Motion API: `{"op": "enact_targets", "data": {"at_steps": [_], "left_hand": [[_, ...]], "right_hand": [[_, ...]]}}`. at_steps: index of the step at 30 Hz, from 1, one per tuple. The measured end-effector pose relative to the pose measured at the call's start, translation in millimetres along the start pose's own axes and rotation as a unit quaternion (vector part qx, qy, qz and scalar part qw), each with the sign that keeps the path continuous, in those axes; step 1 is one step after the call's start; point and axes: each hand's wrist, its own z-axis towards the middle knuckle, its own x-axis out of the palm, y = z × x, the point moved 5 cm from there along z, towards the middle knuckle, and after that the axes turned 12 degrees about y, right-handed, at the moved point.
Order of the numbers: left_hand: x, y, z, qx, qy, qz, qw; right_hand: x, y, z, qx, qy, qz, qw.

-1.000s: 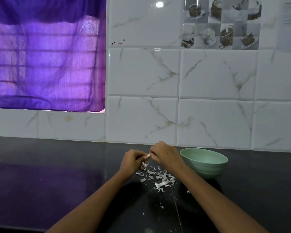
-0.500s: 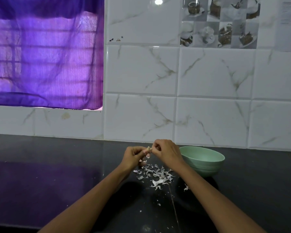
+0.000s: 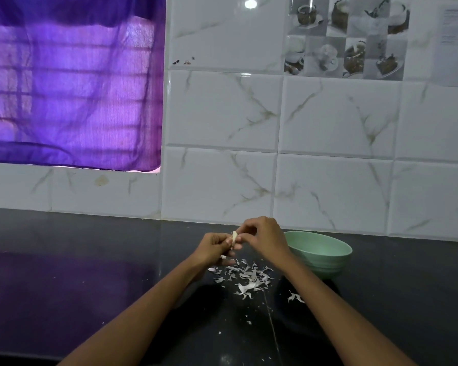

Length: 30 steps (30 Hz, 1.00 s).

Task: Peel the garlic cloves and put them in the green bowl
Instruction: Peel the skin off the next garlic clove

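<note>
A small pale garlic clove (image 3: 234, 236) sits between both hands, a little above the dark counter. My left hand (image 3: 214, 247) pinches its lower part with curled fingers. My right hand (image 3: 262, 235) pinches at its top from the right. The green bowl (image 3: 325, 256) stands on the counter just right of my right hand; its inside is hidden from this angle. A heap of white garlic skins (image 3: 245, 277) lies on the counter below the hands.
The black counter (image 3: 90, 273) runs left and right, backed by a white tiled wall (image 3: 328, 167). A purple curtain (image 3: 72, 83) hangs at the upper left. A dark round plate (image 3: 294, 315) lies under my right forearm with a skin scrap on it.
Both hands have lifted slightly off the skin heap. The clove now stands more exposed between the fingertips, and the view has shifted a little.
</note>
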Motion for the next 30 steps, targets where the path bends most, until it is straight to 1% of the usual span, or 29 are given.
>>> {"op": "enact_targets", "data": {"at_steps": [4,9,12,15,16,17,20,23,25,26,30], "left_hand": [[1,0,0,0.003,-0.001,0.008,1.000],[-1,-2,2,0.014,-0.019,-0.039,0.999],[-2,-4,3,0.027,-0.046,-0.057,0.997],[-12,-6,2,0.044,-0.103,-0.132,0.985],[-16,-7,2,0.050,-0.116,-0.141,0.982],[-18,-7,2,0.052,-0.120,-0.135,0.982],[-15,-5,2,0.048,-0.101,-0.098,0.989],[-13,-3,3,0.045,-0.090,-0.080,0.992],[-13,-3,3,0.042,-0.089,-0.065,0.993],[-13,-2,3,0.040,-0.087,-0.056,0.994],[-7,-3,3,0.030,-0.053,-0.032,0.998]], "right_hand": [[-1,1,-1,0.009,0.001,-0.018,1.000],[0,0,0,0.004,0.026,-0.042,0.999],[7,2,2,-0.009,0.069,-0.036,0.997],[19,6,1,-0.024,0.150,-0.060,0.987],[21,4,1,-0.022,0.163,-0.067,0.984],[20,1,1,-0.018,0.159,-0.062,0.985],[11,-3,2,0.005,0.100,-0.036,0.994],[4,-2,-1,0.023,0.060,-0.095,0.993],[3,-4,0,0.027,0.054,-0.095,0.994],[3,-4,0,0.024,0.053,-0.085,0.995],[4,6,1,-0.035,0.042,-0.037,0.998]]}}
